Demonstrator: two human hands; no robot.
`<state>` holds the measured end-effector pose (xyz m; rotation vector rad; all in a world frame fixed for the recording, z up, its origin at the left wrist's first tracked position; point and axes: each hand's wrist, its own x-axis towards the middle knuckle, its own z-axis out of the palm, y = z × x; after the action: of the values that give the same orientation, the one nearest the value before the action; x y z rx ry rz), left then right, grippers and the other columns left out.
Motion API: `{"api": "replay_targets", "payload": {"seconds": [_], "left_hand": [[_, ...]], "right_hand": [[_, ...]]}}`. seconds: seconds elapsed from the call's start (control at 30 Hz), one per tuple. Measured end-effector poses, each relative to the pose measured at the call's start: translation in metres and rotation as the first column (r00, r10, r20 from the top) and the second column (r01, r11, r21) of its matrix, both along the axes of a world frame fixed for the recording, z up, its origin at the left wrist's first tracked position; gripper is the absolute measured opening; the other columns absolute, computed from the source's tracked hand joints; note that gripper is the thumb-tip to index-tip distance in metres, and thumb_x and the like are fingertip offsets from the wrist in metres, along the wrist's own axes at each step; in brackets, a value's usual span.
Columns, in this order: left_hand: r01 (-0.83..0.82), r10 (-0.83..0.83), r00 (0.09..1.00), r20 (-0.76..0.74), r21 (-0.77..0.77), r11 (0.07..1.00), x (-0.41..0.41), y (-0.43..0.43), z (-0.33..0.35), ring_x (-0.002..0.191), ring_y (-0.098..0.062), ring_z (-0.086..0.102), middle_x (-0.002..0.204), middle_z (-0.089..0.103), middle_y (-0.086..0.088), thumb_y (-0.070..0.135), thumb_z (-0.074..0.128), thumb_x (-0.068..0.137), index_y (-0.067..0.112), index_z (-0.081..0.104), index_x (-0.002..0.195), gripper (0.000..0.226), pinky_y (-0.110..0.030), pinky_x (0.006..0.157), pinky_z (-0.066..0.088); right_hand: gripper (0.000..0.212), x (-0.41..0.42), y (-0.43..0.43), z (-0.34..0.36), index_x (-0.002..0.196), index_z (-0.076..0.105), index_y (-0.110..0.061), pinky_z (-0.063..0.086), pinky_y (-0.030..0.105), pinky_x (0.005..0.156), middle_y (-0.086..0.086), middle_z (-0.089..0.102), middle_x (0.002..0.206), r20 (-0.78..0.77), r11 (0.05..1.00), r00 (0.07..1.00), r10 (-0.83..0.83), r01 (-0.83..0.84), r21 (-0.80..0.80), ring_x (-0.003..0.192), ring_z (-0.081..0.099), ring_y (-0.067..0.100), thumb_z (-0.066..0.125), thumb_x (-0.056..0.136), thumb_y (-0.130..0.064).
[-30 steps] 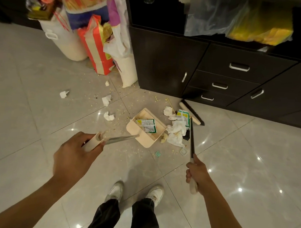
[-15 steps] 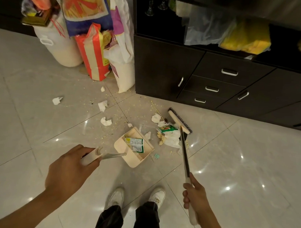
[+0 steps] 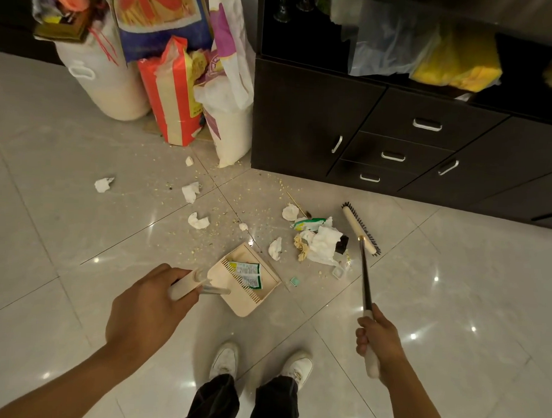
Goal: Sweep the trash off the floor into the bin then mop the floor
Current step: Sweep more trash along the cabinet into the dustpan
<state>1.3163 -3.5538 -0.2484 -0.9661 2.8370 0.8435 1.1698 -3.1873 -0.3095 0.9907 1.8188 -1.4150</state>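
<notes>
Left hand (image 3: 146, 304): I am seeing it curled tight round the pale handle of the dustpan (image 3: 243, 311), with the back of the hand facing the camera.
Dustpan: it is sitting at about 3 o'clock from the left hand, joined to it by the handle. I cannot tell whether it is resting on the floor (image 3: 452, 308) or hanging just above it.
Packet (image 3: 247, 273): green and white, it is lying inside the dustpan beside the comb teeth.
Right hand (image 3: 378, 340): it is gripping the white end of the broom (image 3: 366, 284), fingers wrapped round the shaft.
Broom: the shaft is running from the right hand toward 12 o'clock, and the brush head is lying on the floor with its bristles on the cabinet side.
Trash pile (image 3: 322, 245): crumpled paper and wrappers are lying at 11 o'clock from the right hand, just beside the brush head, and at 2 o'clock from the dustpan, apart from it.
Tissue scraps (image 3: 191, 191): these are lying scattered from 12 to 1 o'clock of the left hand, well apart from it.
Crumbs (image 3: 224, 213): I am seeing them strewn among the scraps.
Teal square (image 3: 295, 281): it is lying just beside the dustpan at 3 o'clock.
Cabinet (image 3: 396, 144): dark, with drawers, it is standing at 12 o'clock from the right hand.
Sacks (image 3: 231, 98): these are leaning against the cabinet's left end.
Shoes (image 3: 225, 358): white, they are standing between the two forearms.
</notes>
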Motion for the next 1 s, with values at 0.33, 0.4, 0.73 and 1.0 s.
{"api": "replay_targets", "payload": {"seconds": [0.33, 0.4, 0.73, 1.0], "left_hand": [[0.091, -0.091, 0.996, -0.025, 0.002, 0.996, -0.069, 0.018, -0.021, 0.066, -0.014, 0.054, 0.079, 0.053, 0.013, 0.047, 0.071, 0.089, 0.036, 0.069, 0.097, 0.014, -0.027, 0.055, 0.038], [0.111, -0.111, 0.993, -0.032, -0.005, 0.994, -0.085, 0.023, -0.023, 0.07, -0.014, 0.055, 0.084, 0.056, 0.013, 0.047, 0.07, 0.09, 0.036, 0.069, 0.099, 0.014, -0.028, 0.057, 0.037], [0.156, -0.158, 0.987, -0.029, -0.036, 0.987, -0.119, 0.036, -0.028, 0.076, -0.019, 0.06, 0.089, 0.057, 0.011, 0.048, 0.069, 0.091, 0.031, 0.07, 0.106, 0.022, -0.031, 0.061, 0.041], [0.149, -0.15, 0.988, -0.034, -0.045, 0.988, -0.113, 0.028, -0.024, 0.073, -0.016, 0.054, 0.089, 0.062, 0.008, 0.049, 0.07, 0.09, 0.031, 0.071, 0.099, 0.02, -0.031, 0.061, 0.039]], "right_hand": [[0.065, 0.035, -0.029, 0.002, 0.156, 0.037, -0.027, 0.038, 0.024, 0.04, 0.009, 0.048, 0.06, 0.091, 0.976, 0.973, 0.212, -0.205, -0.074, 0.043, 0.042, 0.014, 0.052, 0.099, 0.001], [0.068, 0.051, -0.032, 0.006, 0.157, 0.035, -0.028, 0.039, 0.024, 0.04, 0.01, 0.049, 0.06, 0.101, 0.964, 0.96, 0.26, -0.251, -0.09, 0.044, 0.043, 0.015, 0.052, 0.098, 0.0], [0.065, 0.104, -0.023, 0.031, 0.152, 0.042, -0.035, 0.036, 0.022, 0.037, 0.007, 0.051, 0.055, 0.151, 0.941, 0.941, 0.304, -0.272, -0.199, 0.04, 0.041, 0.016, 0.05, 0.099, 0.001], [0.065, 0.12, -0.005, 0.03, 0.146, 0.048, -0.042, 0.032, 0.022, 0.039, 0.01, 0.047, 0.058, 0.063, 0.986, 0.991, 0.115, -0.106, -0.129, 0.04, 0.037, 0.018, 0.05, 0.098, 0.001]]}}
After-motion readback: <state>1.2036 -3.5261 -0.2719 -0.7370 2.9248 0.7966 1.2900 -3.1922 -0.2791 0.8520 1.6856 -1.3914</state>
